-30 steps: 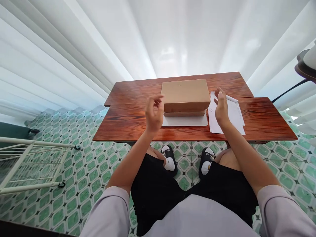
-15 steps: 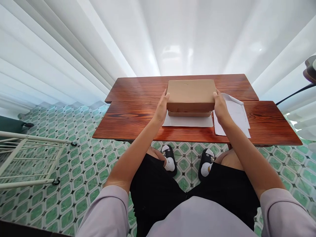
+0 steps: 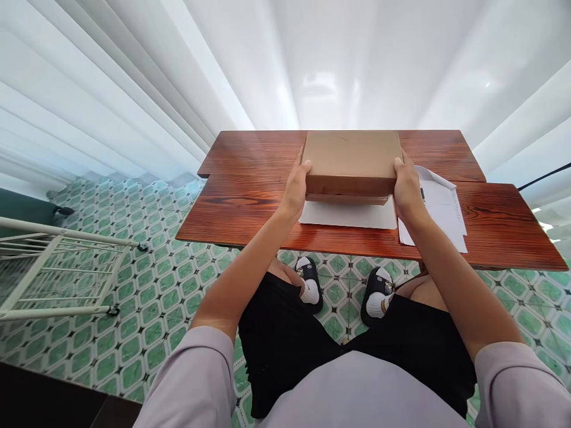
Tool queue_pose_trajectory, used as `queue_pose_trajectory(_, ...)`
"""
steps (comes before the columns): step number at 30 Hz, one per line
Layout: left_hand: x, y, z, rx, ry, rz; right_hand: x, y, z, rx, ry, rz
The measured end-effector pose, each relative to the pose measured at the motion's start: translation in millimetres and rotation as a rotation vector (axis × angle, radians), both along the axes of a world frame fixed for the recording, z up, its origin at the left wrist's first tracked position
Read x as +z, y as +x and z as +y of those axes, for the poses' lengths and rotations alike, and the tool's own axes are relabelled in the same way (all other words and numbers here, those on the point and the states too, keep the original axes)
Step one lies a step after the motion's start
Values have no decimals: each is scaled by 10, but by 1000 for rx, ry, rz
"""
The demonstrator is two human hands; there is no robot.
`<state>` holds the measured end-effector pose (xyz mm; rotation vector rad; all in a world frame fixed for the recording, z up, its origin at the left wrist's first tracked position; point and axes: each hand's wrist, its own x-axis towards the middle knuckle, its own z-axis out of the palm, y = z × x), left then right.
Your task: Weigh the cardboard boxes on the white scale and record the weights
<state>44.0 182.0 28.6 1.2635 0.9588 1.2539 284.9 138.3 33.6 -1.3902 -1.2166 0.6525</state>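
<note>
A plain brown cardboard box (image 3: 352, 156) is between my two hands, above a white sheet (image 3: 348, 215) on the wooden table. Its upper part looks slightly wider than the narrow strip of the lower part showing beneath. Fingers of my left hand (image 3: 296, 187) wrap the box's left side, the thumb at the front corner. My right hand (image 3: 407, 187) grips the opposite side the same way. Whether the box touches the sheet, I cannot tell. Just right of it, partly behind my right hand and forearm, lie white papers (image 3: 439, 211) with faint writing.
The reddish-brown table (image 3: 241, 202) has a stepped outline on both sides. White curtains (image 3: 267, 65) hang behind it. A white wheeled rack (image 3: 66, 270) stands on the green tiled floor (image 3: 151, 297) at left. My feet in dark slides (image 3: 310, 284) are below the table edge.
The view has shifted a little, so table and box appear slightly larger. Both hands keep their grip on the box, whose lower strip now looks a bit tilted.
</note>
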Motion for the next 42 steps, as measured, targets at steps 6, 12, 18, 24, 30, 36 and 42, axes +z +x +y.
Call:
queue_pose_trajectory(6,246,-513,64,109,106,-74,159,-413,322,139,2,-77)
queue_pose_trajectory(12,383,-1171,43,230,187,-60,189,-1102,638,287,14,-135)
queue_pose_trajectory(18,277,-1778,-52,281,211,-57,138,-1819,704,398,-89,14)
queue_pose_trajectory(24,-20,-2118,-118,380,135,-64,-6,-2174,646,449,-245,92)
queue_pose_trajectory(30,-253,-2195,-132,388,117,-80,-177,-2217,616,447,-213,73)
queue_pose_trajectory(36,-333,-2161,-137,422,90,-92,-163,-2213,578,434,-230,-8)
queue_pose_trajectory(42,-356,-2159,-161,438,65,-34,-146,-2174,587,485,-245,-38)
